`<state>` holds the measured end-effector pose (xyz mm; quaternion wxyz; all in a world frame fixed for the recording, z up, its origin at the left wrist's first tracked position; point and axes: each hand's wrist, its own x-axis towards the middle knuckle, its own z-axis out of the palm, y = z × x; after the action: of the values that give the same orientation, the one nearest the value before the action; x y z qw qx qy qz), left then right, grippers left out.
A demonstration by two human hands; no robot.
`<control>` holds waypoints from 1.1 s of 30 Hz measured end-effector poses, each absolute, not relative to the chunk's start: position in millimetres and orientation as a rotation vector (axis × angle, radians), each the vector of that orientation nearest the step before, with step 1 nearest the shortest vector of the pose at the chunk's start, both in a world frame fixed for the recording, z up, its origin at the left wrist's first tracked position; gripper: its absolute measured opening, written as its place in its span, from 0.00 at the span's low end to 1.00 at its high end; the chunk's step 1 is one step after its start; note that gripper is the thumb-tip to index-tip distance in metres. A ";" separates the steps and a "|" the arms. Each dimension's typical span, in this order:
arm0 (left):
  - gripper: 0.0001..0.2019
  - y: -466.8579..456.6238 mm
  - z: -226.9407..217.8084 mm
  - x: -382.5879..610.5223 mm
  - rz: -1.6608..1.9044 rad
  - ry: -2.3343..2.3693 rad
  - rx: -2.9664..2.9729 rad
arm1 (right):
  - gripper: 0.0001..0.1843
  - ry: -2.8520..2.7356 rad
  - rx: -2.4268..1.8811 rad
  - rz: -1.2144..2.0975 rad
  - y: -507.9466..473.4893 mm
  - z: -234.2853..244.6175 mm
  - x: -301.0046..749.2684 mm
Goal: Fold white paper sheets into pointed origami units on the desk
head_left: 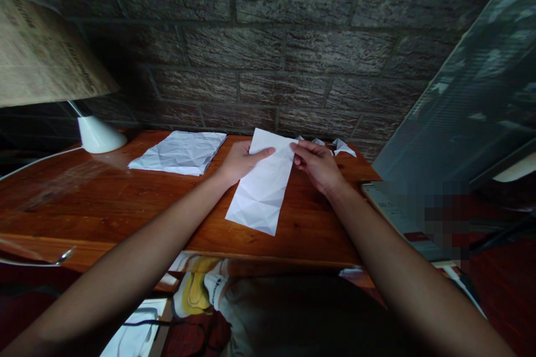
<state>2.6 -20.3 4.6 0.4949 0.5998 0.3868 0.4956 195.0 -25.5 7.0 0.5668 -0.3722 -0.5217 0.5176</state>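
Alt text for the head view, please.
A person's left hand and right hand hold a creased white rectangular paper sheet over a brown wooden table. To the left are a stack of creased white paper and a white-based, beige-shaded lamp; folded white paper pieces sit beyond the right hand.

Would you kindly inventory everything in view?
Creased sheet: one, white, between hands
Paper stack: one, white, back left
Folded pieces: about three, white, back right
Table: one, brown, centre
Lamp: one, white and beige, left
Cables: several, white or black, both sides
Wall: one, dark brick, behind
Panel: one, grey, right
Pixelated item: one, grey, right
Papers: count unclear, white, lower left
Socks: count unclear, yellow-white, below table
Trousers: one pair, grey, bottom centre
Forearms: two, bare, lower sides
Left hand: one, bare, sheet's left edge
Right hand: one, bare, sheet's upper right
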 end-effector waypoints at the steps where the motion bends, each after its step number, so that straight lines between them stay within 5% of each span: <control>1: 0.28 -20.2 4.4 2.6 1.206 0.936 1.442 | 0.16 -1.238 -0.872 1.213 -25.5 6.8 195.2; 33: 0.24 -20.3 2.4 2.9 1.177 0.939 1.477 | 0.24 -1.396 -0.992 1.056 -30.3 8.8 194.0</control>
<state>2.9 -20.3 2.4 0.4936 0.6091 0.3872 0.4852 194.0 -30.3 8.8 0.5354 -0.4166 -0.5860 0.4432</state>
